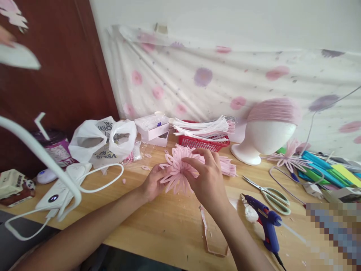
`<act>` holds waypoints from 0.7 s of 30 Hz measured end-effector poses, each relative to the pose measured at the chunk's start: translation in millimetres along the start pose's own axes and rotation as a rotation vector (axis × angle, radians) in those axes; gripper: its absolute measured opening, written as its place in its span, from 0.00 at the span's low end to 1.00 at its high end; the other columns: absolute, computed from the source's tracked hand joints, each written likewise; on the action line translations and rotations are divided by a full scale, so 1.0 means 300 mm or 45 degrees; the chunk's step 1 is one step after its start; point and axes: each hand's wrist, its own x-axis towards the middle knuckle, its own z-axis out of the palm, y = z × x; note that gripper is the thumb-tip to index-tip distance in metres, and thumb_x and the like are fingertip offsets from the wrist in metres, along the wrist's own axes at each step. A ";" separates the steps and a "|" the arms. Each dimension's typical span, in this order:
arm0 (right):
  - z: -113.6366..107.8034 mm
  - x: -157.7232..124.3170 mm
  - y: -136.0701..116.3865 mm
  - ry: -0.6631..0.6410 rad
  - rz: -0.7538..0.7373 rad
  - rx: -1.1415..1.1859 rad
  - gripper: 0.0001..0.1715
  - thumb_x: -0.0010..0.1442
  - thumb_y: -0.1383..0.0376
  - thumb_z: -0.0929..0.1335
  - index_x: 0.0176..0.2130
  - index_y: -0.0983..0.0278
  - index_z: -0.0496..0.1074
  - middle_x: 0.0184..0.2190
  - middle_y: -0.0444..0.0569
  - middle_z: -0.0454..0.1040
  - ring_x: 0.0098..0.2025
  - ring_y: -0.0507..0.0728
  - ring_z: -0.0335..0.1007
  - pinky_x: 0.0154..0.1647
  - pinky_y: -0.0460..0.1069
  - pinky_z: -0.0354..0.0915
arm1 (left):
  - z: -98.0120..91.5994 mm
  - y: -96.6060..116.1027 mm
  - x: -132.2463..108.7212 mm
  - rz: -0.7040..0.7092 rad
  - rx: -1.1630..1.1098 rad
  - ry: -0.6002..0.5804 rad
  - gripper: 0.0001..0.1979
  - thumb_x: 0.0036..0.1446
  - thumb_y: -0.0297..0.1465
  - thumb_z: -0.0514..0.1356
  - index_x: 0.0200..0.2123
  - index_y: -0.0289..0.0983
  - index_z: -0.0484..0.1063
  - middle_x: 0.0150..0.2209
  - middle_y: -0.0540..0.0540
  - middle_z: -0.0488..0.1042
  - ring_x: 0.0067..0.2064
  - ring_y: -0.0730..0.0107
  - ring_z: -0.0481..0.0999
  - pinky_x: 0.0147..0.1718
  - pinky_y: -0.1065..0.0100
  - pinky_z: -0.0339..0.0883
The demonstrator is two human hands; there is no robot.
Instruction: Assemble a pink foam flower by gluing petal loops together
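Above the middle of the table is a pink pipe-cleaner flower [180,162] with many looped petals spread round its centre. My left hand [153,182] grips it from the left, thumb and fingers closed at the petal edge. From the right, my right hand [207,175] reaches over the flower; its thumb and index finger are curled in on petals near the centre. The exact contact of those fingertips is partly hidden. Just behind the right hand lies a bundle of pink pipe cleaners [228,166].
Scissors [270,194] and a blue glue gun [263,218] lie on the right. Behind stand a red basket [203,143] of pipe cleaners and a white foam head [267,139]. A plastic bag [87,143], power bank [60,188] and curved white stand [42,150] are left.
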 end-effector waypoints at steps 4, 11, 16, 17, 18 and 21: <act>0.004 0.004 -0.016 -0.001 -0.011 -0.027 0.13 0.59 0.71 0.75 0.44 0.57 0.82 0.50 0.55 0.73 0.51 0.67 0.65 0.50 0.62 0.70 | 0.009 -0.002 0.002 0.052 0.033 0.055 0.22 0.39 0.43 0.79 0.31 0.33 0.81 0.29 0.46 0.79 0.31 0.68 0.77 0.34 0.68 0.72; 0.014 0.002 -0.036 -0.021 -0.049 -0.053 0.11 0.61 0.70 0.74 0.44 0.59 0.82 0.51 0.57 0.72 0.52 0.67 0.64 0.51 0.63 0.69 | 0.016 0.003 0.010 0.059 0.103 0.079 0.19 0.42 0.41 0.78 0.32 0.34 0.81 0.33 0.42 0.83 0.35 0.61 0.81 0.41 0.62 0.75; 0.019 -0.002 -0.034 -0.029 -0.041 -0.046 0.10 0.63 0.69 0.73 0.44 0.59 0.82 0.51 0.56 0.72 0.51 0.66 0.64 0.51 0.62 0.70 | 0.009 0.000 0.015 0.057 0.070 0.125 0.17 0.41 0.39 0.78 0.29 0.34 0.81 0.29 0.44 0.81 0.33 0.63 0.81 0.38 0.63 0.75; 0.019 -0.001 -0.033 -0.030 -0.041 -0.044 0.09 0.63 0.69 0.73 0.44 0.58 0.82 0.50 0.56 0.72 0.51 0.66 0.64 0.51 0.62 0.69 | 0.010 0.001 0.015 0.058 0.065 0.134 0.18 0.40 0.39 0.78 0.29 0.33 0.81 0.29 0.44 0.81 0.32 0.64 0.81 0.37 0.64 0.75; 0.019 -0.001 -0.033 -0.032 -0.041 -0.043 0.09 0.64 0.69 0.72 0.44 0.58 0.82 0.50 0.56 0.72 0.51 0.66 0.64 0.51 0.62 0.69 | 0.011 0.003 0.015 0.059 0.061 0.143 0.18 0.40 0.39 0.78 0.29 0.33 0.81 0.28 0.45 0.81 0.32 0.65 0.80 0.36 0.65 0.75; 0.018 0.000 -0.033 -0.048 -0.039 -0.038 0.10 0.63 0.69 0.73 0.44 0.59 0.82 0.50 0.56 0.72 0.52 0.67 0.64 0.51 0.62 0.69 | 0.018 0.009 0.014 0.052 0.056 0.164 0.20 0.37 0.40 0.79 0.28 0.32 0.80 0.28 0.45 0.80 0.30 0.68 0.78 0.34 0.67 0.74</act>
